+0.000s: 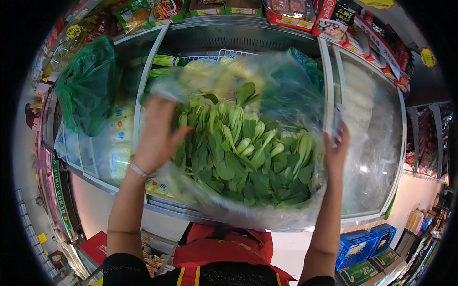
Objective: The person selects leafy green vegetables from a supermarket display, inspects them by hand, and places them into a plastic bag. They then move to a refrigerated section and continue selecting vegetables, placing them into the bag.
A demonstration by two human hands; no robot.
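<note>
Small bok choy (247, 153) lies heaped in a large clear plastic bag (222, 211), which is open toward the top and sits over the display freezer. At the bag's upper left edge is my left hand (159, 132), with bunched film at its blurred fingers; whether they close on it cannot be made out. My right hand (336, 150) pinches the film at the bag's right edge between thumb and fingers. Behind the greens, pale yellow wrapped packages (211, 75) show through the film, beside green bundled stalks (166, 60).
The freezer's white sliding frame (150, 68) runs left of the greens. A green plastic bag (87, 85) lies on the left glass, and frosted glass (372, 143) covers the right. Packaged foods (286, 10) line the far edge. Blue crates (356, 246) stand at lower right.
</note>
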